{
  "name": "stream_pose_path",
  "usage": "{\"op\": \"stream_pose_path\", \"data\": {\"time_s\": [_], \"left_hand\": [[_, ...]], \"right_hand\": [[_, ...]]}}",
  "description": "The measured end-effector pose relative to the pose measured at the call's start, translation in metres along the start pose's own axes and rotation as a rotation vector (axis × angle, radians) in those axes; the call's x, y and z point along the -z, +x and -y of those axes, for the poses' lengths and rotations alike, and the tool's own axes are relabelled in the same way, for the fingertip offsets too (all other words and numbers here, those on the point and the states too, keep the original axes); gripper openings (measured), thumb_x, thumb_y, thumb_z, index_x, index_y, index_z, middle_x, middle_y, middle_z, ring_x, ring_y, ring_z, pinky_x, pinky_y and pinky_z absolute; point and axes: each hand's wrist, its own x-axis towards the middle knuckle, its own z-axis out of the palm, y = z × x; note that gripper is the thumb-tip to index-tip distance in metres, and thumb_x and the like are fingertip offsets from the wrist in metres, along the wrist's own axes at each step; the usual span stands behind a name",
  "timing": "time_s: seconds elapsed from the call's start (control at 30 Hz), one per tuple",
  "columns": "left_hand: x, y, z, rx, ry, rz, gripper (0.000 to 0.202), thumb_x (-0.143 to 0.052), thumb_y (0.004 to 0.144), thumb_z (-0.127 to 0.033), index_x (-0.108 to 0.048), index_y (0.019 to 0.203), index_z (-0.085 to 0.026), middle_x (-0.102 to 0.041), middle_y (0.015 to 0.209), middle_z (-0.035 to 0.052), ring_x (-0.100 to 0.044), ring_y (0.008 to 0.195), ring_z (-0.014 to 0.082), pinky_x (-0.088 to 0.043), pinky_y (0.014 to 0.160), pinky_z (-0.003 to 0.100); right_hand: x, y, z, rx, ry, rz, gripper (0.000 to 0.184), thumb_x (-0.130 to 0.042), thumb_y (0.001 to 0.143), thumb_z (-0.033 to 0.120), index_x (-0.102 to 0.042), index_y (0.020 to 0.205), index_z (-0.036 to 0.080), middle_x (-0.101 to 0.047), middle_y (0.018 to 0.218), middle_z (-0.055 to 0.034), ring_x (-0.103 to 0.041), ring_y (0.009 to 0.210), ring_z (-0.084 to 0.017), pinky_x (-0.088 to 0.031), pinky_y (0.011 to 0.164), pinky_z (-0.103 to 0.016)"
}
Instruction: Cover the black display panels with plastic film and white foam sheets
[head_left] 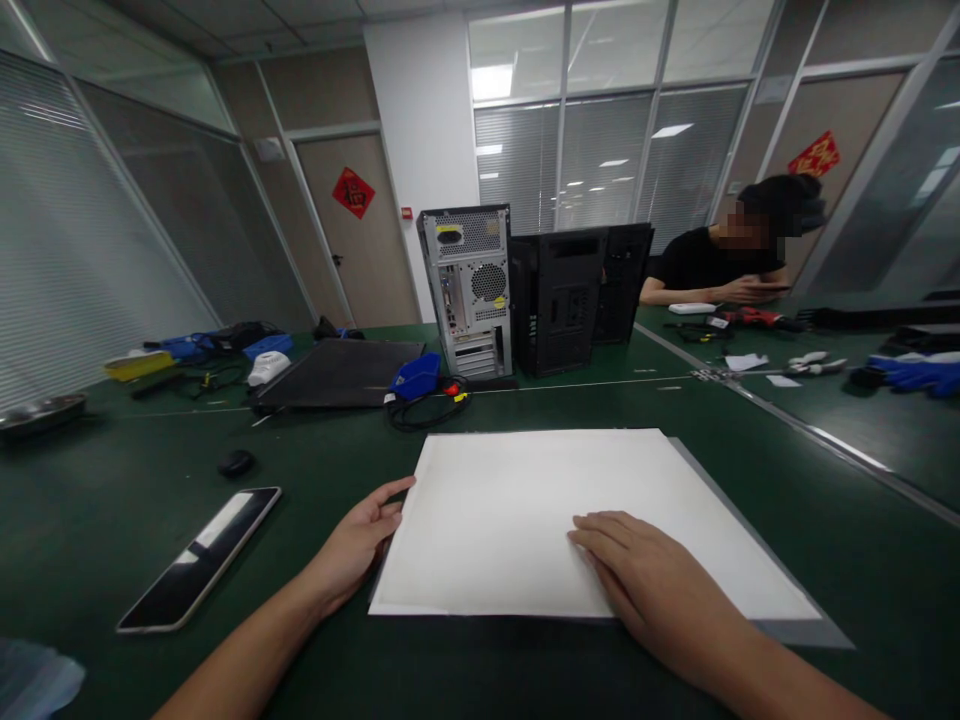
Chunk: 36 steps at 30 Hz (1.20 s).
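Observation:
A large white sheet (pixel 510 525) lies flat on the green table in front of me. Under it a grey layer (pixel 806 632) shows along the right edge. Beside the sheet's left edge is my left hand (pixel 352 545), its thumb and index finger apart and their tips touching that edge; the other fingers are partly hidden. My right hand (pixel 645 565) rests on the sheet right of its middle, fingers stretched out and close together, with nothing held. Left of my left hand lie a phone (pixel 202 560) and a black mouse (pixel 236 463).
Computer cases (pixel 472 300) stand upright behind the sheet. A black panel (pixel 345 372), a blue-plugged cable (pixel 416 378) and a yellow tray (pixel 139 365) are at back left. Pliers (pixel 817 363) and blue gloves (pixel 915 372) lie right. Another person (pixel 720 260) sits at back right.

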Motion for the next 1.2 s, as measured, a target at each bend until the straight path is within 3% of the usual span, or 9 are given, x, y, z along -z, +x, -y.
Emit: {"op": "stream_pose_path", "data": {"time_s": [0.3,0.6,1.2], "left_hand": [[0.003,0.001,0.002,-0.018,0.010,0.012,0.067,-0.068,0.079,-0.021,-0.041,0.140,-0.017,-0.072,0.112,0.0131,-0.071,0.086,0.0215,-0.051,0.076,0.033],[0.005,0.003,0.003,-0.004,0.006,0.001,0.070,-0.070,0.078,-0.022,-0.039,0.141,-0.016,-0.073,0.109,0.0117,-0.070,0.078,0.0195,-0.051,0.074,0.032],[0.010,0.002,0.005,-0.040,0.061,0.108,0.067,-0.069,0.079,-0.018,-0.041,0.140,-0.019,-0.064,0.128,0.0131,-0.067,0.094,0.0203,-0.050,0.083,0.034]], "right_hand": [[0.004,0.002,0.007,-0.002,0.068,0.072,0.039,-0.039,0.099,0.030,-0.061,0.131,0.026,-0.056,0.138,-0.0038,-0.053,0.126,-0.023,-0.046,0.107,-0.048],[0.009,0.003,0.007,-0.026,0.174,0.192,0.042,-0.037,0.100,0.042,-0.058,0.134,0.029,-0.048,0.145,-0.0015,-0.045,0.134,-0.024,-0.039,0.112,-0.049],[0.009,0.002,0.005,-0.028,0.251,0.189,0.044,-0.044,0.097,0.047,-0.056,0.136,0.030,-0.046,0.147,-0.0048,-0.041,0.136,-0.026,-0.035,0.113,-0.050]]}}
